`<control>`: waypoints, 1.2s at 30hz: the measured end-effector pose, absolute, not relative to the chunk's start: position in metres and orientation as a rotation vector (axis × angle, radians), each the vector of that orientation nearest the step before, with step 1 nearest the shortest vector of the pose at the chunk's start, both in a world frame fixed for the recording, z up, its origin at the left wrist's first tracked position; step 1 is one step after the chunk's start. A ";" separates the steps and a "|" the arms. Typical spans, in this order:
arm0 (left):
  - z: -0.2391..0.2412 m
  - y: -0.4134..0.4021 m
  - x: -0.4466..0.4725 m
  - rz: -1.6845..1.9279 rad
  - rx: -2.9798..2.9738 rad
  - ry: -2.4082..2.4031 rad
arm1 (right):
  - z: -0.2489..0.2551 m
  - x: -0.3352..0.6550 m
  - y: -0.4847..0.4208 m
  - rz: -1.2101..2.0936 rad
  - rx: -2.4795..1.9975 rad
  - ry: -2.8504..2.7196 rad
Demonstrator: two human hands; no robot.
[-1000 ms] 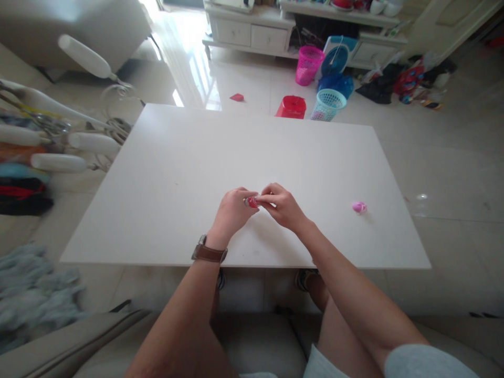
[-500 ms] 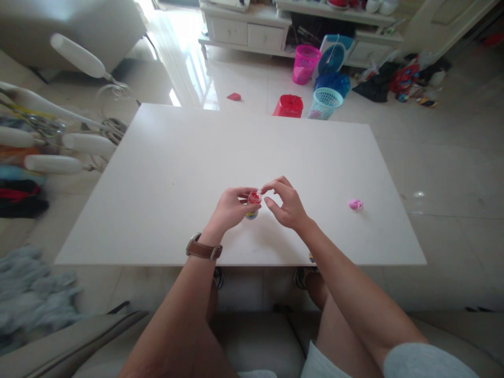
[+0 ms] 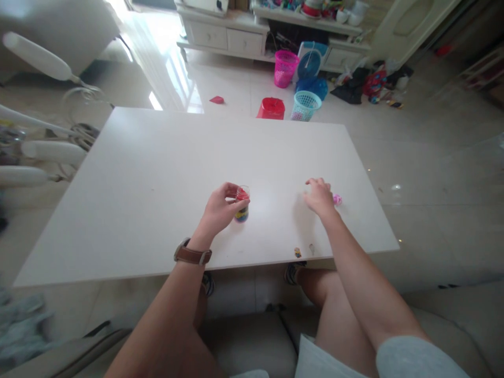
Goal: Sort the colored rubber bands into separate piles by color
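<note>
My left hand (image 3: 221,209) is wrapped round a small clear glass jar (image 3: 241,214), holding it upright at the white table (image 3: 173,152). Red stuff shows inside the jar near its open mouth, with yellow and blue lower down. Over the table's right part, my right hand (image 3: 318,197) is empty, thumb and fingers apart. Just beyond its wrist lies a small pink object (image 3: 337,199), partly hidden by the hand. At the near edge are a tiny yellow-and-blue figure (image 3: 297,252) and a little greyish, see-through piece (image 3: 312,249).
Past the far edge stand a red bin (image 3: 271,107), a light blue basket (image 3: 306,105) and a pink basket (image 3: 285,68) on the floor. A white lamp-like fixture (image 3: 53,152) reaches in at the left. Below the near edge is the sofa (image 3: 244,336).
My right hand has left the jar's mouth and moved right, close to the pink object. The left hand keeps hold of the jar. The view has shifted, revealing more at the near edge.
</note>
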State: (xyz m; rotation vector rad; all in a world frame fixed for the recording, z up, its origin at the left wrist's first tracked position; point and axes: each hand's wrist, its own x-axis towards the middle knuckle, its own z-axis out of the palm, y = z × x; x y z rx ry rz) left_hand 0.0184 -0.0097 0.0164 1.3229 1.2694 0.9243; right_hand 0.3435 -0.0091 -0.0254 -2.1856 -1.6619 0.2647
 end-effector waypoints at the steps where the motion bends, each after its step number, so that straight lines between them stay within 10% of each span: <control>1: 0.018 -0.010 0.020 0.925 1.311 1.259 | -0.031 0.368 -0.014 0.244 -2.265 -1.514; 12: 0.013 -0.011 0.037 0.804 1.455 1.116 | -0.037 0.415 -0.030 0.385 -2.072 -1.444; 20: 0.009 -0.019 0.046 0.759 1.672 1.099 | 0.014 0.283 -0.027 1.173 -1.188 -1.652; 36: 0.018 -0.035 0.042 0.932 1.838 1.219 | 0.021 0.264 -0.031 1.297 -1.074 -1.563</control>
